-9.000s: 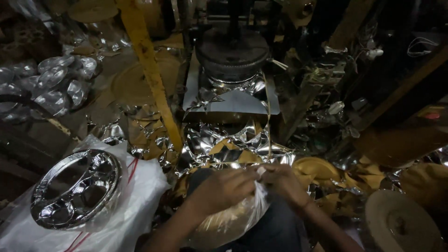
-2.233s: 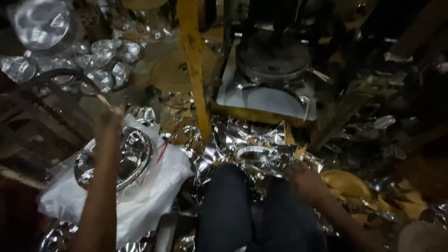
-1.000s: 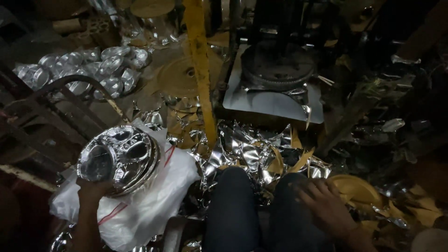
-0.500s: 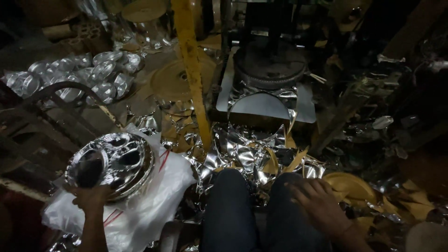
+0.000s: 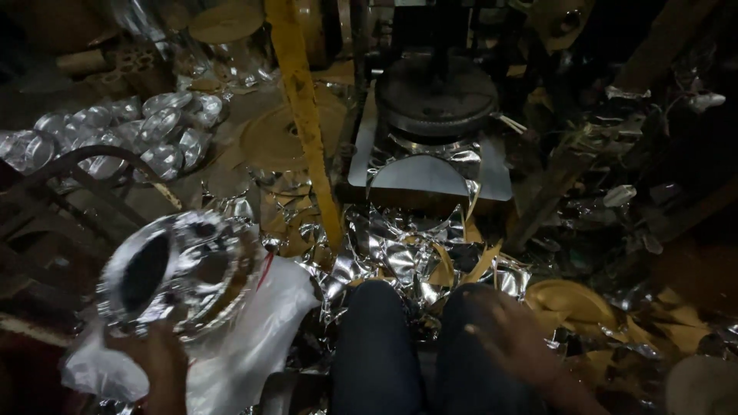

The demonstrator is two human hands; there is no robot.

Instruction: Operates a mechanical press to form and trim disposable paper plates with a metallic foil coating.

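While the left hand grips the near rim of a silver plate, the fingers closed on its edge, the plate stands tilted at near left, blurred, its compartments facing the camera. Under it: a white bag, with a red line along its upper edge, lying on the floor just left of the legs. Right hand: resting flat on the right knee, fingers loosely spread, holding nothing, well apart from the left hand. Legs: dark trousers, near centre, between bag and right hand. Just beyond the knees: a heap of crumpled foil scrap, silver with gold strips. Beyond the scrap, far centre: a press with a round dark die above a grey base plate, a foil sheet with a circular cut-out hanging at its front. Left of the press: a yellow bar running from far to near. Left of the bar: a gold disc lying flat. Far left: a pile of small silver bowls, behind a curved dark metal frame. Near right: gold plates among scrap, partly in shadow.
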